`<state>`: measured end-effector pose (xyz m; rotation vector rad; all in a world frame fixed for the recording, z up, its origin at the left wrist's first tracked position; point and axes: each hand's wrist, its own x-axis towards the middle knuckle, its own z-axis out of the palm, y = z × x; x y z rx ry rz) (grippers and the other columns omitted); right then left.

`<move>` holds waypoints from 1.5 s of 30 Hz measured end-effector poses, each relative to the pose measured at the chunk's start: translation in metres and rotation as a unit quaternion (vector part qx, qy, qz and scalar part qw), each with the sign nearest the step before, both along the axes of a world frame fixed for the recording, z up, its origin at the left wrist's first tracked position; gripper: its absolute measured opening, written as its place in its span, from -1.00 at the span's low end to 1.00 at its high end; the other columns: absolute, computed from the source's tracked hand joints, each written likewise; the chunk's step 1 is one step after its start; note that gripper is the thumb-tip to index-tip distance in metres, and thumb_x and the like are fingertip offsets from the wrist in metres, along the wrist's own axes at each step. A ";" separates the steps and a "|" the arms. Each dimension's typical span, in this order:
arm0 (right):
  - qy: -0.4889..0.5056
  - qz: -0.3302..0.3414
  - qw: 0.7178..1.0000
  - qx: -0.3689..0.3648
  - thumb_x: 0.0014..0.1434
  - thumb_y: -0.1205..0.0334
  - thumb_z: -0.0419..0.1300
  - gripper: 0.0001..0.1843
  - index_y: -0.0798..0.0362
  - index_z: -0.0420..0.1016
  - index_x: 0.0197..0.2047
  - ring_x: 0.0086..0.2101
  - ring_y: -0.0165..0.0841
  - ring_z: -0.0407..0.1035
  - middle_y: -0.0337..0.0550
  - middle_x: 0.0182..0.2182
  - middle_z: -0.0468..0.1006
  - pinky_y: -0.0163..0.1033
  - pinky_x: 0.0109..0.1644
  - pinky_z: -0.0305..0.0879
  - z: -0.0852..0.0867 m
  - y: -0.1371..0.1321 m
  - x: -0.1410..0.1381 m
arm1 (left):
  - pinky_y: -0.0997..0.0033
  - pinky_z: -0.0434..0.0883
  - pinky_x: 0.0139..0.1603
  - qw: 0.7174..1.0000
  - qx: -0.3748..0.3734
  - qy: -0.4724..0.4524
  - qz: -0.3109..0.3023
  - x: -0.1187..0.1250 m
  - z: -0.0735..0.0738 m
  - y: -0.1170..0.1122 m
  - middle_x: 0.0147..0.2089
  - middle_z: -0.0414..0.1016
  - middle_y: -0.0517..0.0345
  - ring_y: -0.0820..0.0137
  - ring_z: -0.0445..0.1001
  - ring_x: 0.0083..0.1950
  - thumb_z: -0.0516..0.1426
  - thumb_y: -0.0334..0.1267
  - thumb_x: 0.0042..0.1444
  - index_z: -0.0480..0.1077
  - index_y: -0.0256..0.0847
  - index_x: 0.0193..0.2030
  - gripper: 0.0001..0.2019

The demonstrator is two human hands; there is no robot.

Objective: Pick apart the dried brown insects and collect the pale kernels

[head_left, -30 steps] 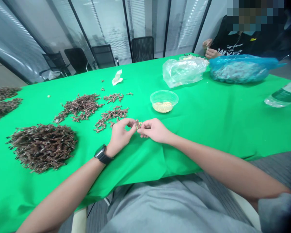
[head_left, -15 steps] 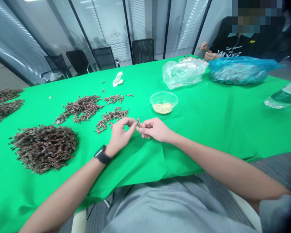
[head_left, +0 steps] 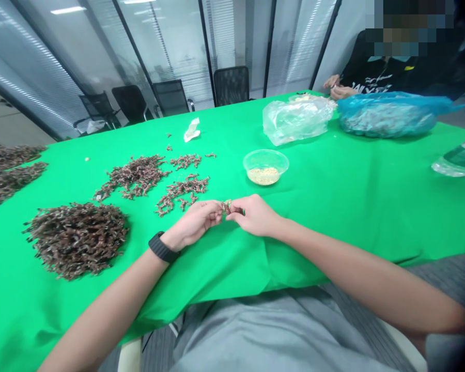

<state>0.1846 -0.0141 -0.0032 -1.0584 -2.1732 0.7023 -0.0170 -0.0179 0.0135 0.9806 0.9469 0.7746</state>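
Note:
Between my fingertips is a small brown figure with gold-coloured bits (head_left: 227, 206); its exact shape is too small to make out. My left hand (head_left: 197, 221), with a black watch (head_left: 163, 248) on its wrist, pinches one end. The thumb and fingers of my right hand (head_left: 258, 214) close on the other end. Just beyond the hands stands a clear plastic bowl (head_left: 282, 164) holding small gold-coloured pieces (head_left: 264, 176). Left of it lie loose small brown figures (head_left: 182, 188) in a scattered group.
A large heap of dark brown pieces (head_left: 77, 238) lies at the left, with another pile (head_left: 139, 173) behind it. Crumpled white paper (head_left: 192, 129), a clear plastic bag (head_left: 296, 121), a blue bag (head_left: 391, 116) and a bottle (head_left: 463, 156) stand farther out. A co-worker's hands (head_left: 339, 90) are at the far right.
My left hand has turned, its fingers now pointing right with the back of the hand up. More gold shows between my fingertips. The co-worker's hands have come together.

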 end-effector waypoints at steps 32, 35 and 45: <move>0.148 0.009 0.969 -0.200 0.13 0.02 0.32 -0.62 0.12 0.46 -0.54 -0.56 -0.47 0.27 -0.19 -0.59 0.53 -0.31 -0.43 0.15 -0.003 0.002 -0.006 | 0.39 0.43 -0.14 0.926 0.308 0.202 0.078 0.001 -0.007 -0.002 -0.24 0.63 0.06 0.34 0.54 -0.23 0.26 -0.10 0.15 0.56 -0.24 -0.27 -0.77; 0.143 0.009 0.970 -0.194 0.13 0.00 0.32 -0.61 0.12 0.47 -0.55 -0.56 -0.46 0.28 -0.18 -0.59 0.54 -0.31 -0.43 0.16 -0.004 0.001 -0.006 | 0.38 0.44 -0.16 0.932 0.295 0.196 0.073 0.000 -0.008 -0.002 -0.26 0.63 0.04 0.33 0.54 -0.25 0.28 -0.10 0.13 0.57 -0.26 -0.27 -0.77; 0.174 0.010 0.952 -0.251 0.04 -0.06 0.39 -0.56 0.11 0.41 -0.57 -0.59 -0.48 0.30 -0.16 -0.59 0.54 -0.34 -0.48 0.19 0.000 -0.001 -0.008 | 0.37 0.43 -0.13 0.895 0.353 0.254 0.099 0.002 -0.009 -0.005 -0.27 0.64 0.07 0.33 0.54 -0.24 0.26 -0.14 0.15 0.60 -0.23 -0.28 -0.81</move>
